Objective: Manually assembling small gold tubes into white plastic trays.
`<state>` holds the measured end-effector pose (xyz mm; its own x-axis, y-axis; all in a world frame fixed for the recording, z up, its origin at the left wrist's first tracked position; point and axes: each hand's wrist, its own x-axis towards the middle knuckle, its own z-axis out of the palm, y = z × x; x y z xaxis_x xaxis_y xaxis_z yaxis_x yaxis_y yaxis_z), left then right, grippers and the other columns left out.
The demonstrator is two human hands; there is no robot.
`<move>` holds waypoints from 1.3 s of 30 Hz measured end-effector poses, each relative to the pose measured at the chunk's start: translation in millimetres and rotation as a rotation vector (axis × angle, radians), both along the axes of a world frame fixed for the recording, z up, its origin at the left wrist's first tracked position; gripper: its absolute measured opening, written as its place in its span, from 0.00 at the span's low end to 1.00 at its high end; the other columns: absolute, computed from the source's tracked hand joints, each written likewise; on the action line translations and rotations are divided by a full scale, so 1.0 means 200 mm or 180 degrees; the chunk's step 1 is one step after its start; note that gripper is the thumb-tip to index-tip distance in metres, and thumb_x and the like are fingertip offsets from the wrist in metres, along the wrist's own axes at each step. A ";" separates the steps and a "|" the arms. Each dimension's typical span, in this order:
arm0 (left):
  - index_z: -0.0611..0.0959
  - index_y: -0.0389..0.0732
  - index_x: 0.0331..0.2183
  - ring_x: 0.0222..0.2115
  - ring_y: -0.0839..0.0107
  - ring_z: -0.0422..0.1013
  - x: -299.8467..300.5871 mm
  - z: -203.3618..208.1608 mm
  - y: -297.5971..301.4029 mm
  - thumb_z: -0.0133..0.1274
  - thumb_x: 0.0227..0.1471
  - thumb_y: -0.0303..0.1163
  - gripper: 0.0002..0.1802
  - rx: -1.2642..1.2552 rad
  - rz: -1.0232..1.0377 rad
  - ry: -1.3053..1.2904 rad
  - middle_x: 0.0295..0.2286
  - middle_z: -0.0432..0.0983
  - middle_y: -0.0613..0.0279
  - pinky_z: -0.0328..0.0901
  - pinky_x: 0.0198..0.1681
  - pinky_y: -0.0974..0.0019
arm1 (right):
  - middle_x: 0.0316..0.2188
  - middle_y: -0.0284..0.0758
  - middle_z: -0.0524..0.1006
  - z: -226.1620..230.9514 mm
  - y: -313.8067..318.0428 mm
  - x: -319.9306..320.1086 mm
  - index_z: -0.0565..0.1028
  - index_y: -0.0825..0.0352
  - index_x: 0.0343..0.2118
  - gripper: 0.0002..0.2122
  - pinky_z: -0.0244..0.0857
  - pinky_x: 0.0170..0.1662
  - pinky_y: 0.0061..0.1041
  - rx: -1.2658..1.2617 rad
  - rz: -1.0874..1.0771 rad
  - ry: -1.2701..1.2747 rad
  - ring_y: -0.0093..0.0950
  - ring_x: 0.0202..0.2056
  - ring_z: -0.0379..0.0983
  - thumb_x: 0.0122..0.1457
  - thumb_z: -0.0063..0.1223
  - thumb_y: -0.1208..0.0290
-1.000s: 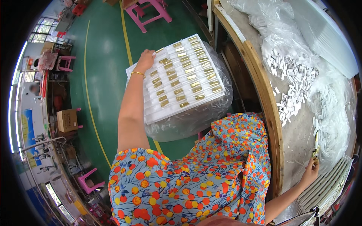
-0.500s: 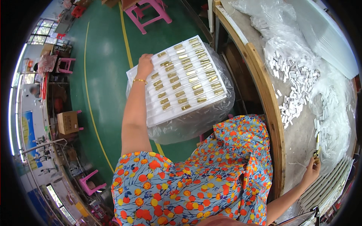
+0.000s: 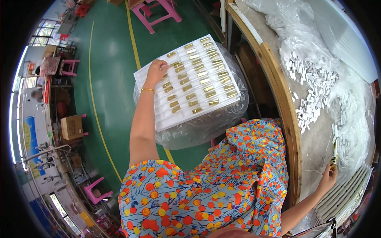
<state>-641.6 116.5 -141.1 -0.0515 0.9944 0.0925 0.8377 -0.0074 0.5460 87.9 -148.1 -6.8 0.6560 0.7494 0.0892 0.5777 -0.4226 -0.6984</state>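
Note:
A white ribbed tray carries rows of short gold-coloured metal cylinders, lying on their sides in its channels. Over the tray's left part is my left hand, its fingers curled and tips pinched together beside some cylinders. Whether anything sits between those fingertips is hidden. Far to the right, above the bench, my right hand is closed on a small gold-coloured piece. Just beyond its fingertips shows a narrow gold and dark strip, too small to make out.
Clear plastic sheeting bulges beneath the tray. A wooden-edged bench runs along the right, bearing a heap of small white pieces, plastic bags and stacked white trays. A pink stool stands on the green floor.
My left hand has shifted right and slightly inward over the tray, its fingertips now among the cylinders. My right hand stays near the same place with its gold-coloured piece.

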 end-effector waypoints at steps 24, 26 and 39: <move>0.79 0.36 0.28 0.28 0.66 0.72 -0.06 0.02 -0.03 0.55 0.43 0.28 0.07 0.0070 0.0367 -0.0005 0.27 0.75 0.55 0.66 0.33 0.69 | 0.18 0.22 0.66 -0.02 0.00 -0.02 0.72 0.71 0.36 0.10 0.48 0.21 0.12 0.0113 0.0020 -0.0004 0.10 0.18 0.55 0.54 0.53 0.70; 0.79 0.36 0.28 0.27 0.67 0.72 -0.05 0.02 0.00 0.55 0.44 0.28 0.06 0.0085 0.0489 -0.0102 0.26 0.75 0.55 0.66 0.33 0.69 | 0.18 0.22 0.66 -0.02 -0.01 -0.02 0.73 0.70 0.36 0.10 0.48 0.21 0.12 0.0123 0.0017 -0.0028 0.11 0.18 0.55 0.54 0.53 0.70; 0.80 0.39 0.27 0.36 0.58 0.66 0.05 -0.08 0.09 0.59 0.39 0.32 0.09 0.0865 0.0202 0.0481 0.31 0.72 0.55 0.60 0.43 0.61 | 0.19 0.23 0.67 0.00 -0.03 -0.03 0.73 0.69 0.36 0.10 0.51 0.22 0.12 -0.0136 -0.0085 -0.0139 0.11 0.19 0.57 0.54 0.53 0.69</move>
